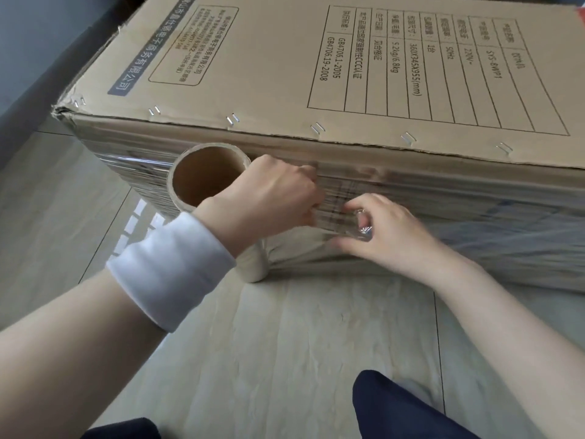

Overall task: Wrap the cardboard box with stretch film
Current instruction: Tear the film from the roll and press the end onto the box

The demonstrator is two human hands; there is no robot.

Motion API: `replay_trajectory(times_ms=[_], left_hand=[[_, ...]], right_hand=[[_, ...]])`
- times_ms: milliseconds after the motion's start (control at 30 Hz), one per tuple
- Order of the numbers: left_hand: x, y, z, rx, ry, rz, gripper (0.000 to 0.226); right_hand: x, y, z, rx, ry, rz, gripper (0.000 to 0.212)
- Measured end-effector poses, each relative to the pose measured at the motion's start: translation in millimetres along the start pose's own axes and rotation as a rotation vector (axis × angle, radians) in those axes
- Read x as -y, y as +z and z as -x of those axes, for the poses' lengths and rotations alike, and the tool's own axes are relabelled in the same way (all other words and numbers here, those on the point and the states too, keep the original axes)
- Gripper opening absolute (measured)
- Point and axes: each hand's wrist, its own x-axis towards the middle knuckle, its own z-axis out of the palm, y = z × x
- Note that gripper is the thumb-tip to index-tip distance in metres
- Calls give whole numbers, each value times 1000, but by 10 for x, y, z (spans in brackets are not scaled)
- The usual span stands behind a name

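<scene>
Pale wood-look floor (316, 327), cardboard box (269, 74) lying on it, near side sheathed in stretch film (443, 198)
Left grip (269, 194) is curled tight round the film roll (207, 179), standing just beside the box; right grip (389, 229) pinches a crumpled bit of film between thumb and fingers against the box side

We list: pale wood-grain floor (285, 343), thin grey seams crossing it; blue-grey wall (38, 36) along its far left edge, dark skirting (38, 99) beneath; dark trouser knees (395, 407) at near edge.
</scene>
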Motion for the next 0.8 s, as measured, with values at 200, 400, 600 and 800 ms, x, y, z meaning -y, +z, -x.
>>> replay_trajectory(times_ms=[200,400,600,800], left_hand=[[-175,127,23,73,-100,135,20],[-40,134,126,106,19,232,16],[-117,124,61,200,-67,167,31],[-214,283,47,163,6,-64,58]], right_hand=[[-92,264,-81,-381,-359,151,20],[-660,375,-51,-366,-279,58,27],[-733,354,127,-306,-234,-75,39],[-401,221,101,-243,-247,245,66]])
